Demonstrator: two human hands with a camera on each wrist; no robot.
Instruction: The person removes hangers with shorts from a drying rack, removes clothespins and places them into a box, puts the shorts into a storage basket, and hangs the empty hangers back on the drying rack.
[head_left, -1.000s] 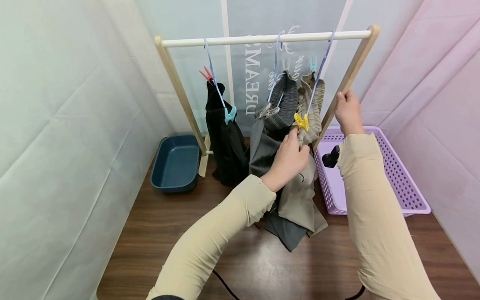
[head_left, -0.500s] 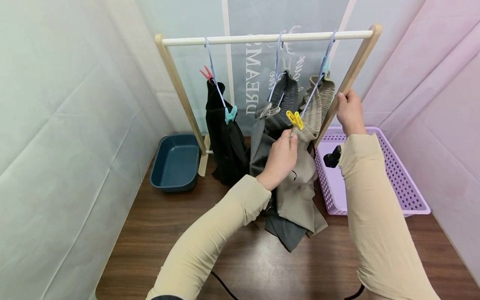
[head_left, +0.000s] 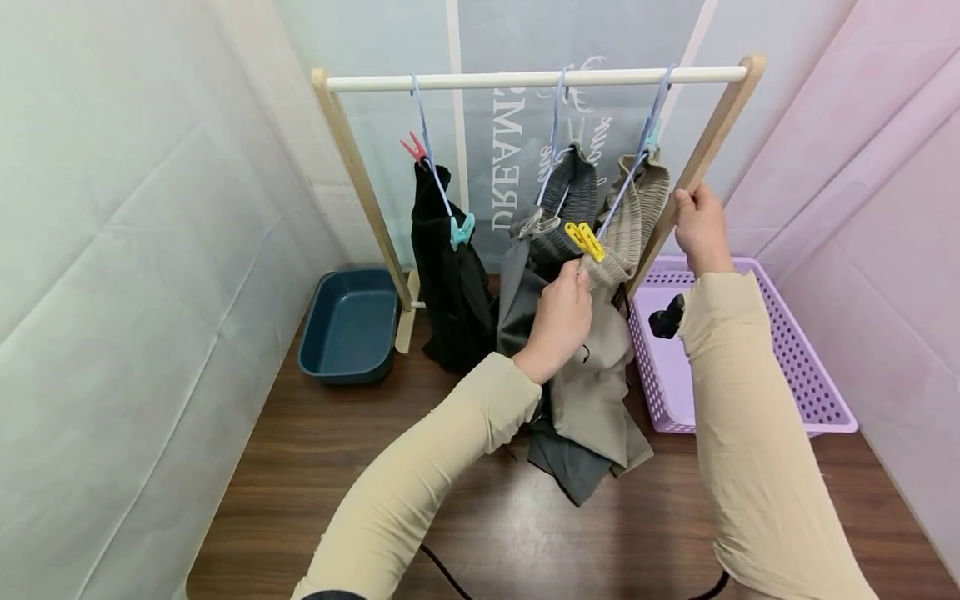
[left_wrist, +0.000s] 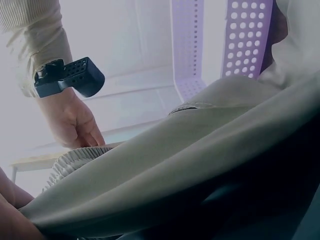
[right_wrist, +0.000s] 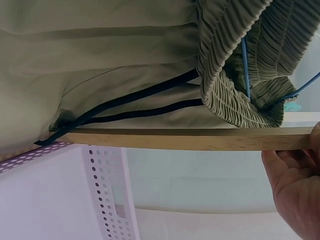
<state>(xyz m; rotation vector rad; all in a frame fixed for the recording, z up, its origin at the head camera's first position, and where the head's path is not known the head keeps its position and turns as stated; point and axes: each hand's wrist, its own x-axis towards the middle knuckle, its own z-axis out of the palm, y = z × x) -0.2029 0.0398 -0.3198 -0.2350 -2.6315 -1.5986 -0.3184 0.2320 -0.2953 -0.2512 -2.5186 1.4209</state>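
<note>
Khaki trousers (head_left: 596, 396) with an elastic waistband (right_wrist: 225, 85) hang from a blue hanger at the right of the rack. My left hand (head_left: 558, 317) pinches the waistband just below a yellow clothespin (head_left: 585, 242). A light-blue clothespin (head_left: 651, 137) grips the waistband's far side. With my right hand (head_left: 702, 229) I hold the clothes rack's right wooden post (right_wrist: 200, 140). Dark drawstrings (right_wrist: 135, 100) dangle over the trousers in the right wrist view. Dark grey trousers (head_left: 517, 300) hang beside the khaki pair, clipped by grey clothespins.
A black garment (head_left: 450, 283) hangs at the left with red and light-blue clothespins. A dark blue basin (head_left: 348, 371) stands on the brown floor by the left post. To the right is a purple perforated basket (head_left: 806, 358). Curtains (head_left: 127, 292) enclose the area.
My left hand has moved slightly left and toward me, turning the khaki waistband and yellow clothespin with it. The far light-blue clothespin swung right. My right hand stays on the post.
</note>
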